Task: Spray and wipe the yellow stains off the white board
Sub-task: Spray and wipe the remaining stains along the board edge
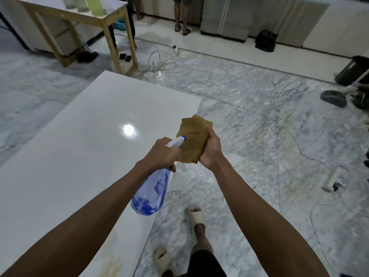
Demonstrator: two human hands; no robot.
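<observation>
One spray bottle [151,193], one cloth [194,139], one white board [79,140], two hands. Left hand [162,154] has its grip wrapped tight round the bottle's neck, w/ the clear blue body hanging down toward the person and the white-and-blue nozzle [176,141] poking out just past the knuckles, aimed at the cloth. Right hand [210,149] has its grip pinched on the brownish cloth's right edge, cloth held upright, touching the nozzle side. Board lies below and left of both grips; one yellow stain [111,265] shows on its near edge, well back of the left grip, by the forearm. No readable labels or writing. Around: marble floor [249,120] w/ cables beyond the right grip, one wooden bench [79,19] far ahead-left, one power strip [332,179] right, two sandalled feet [196,217] below.
</observation>
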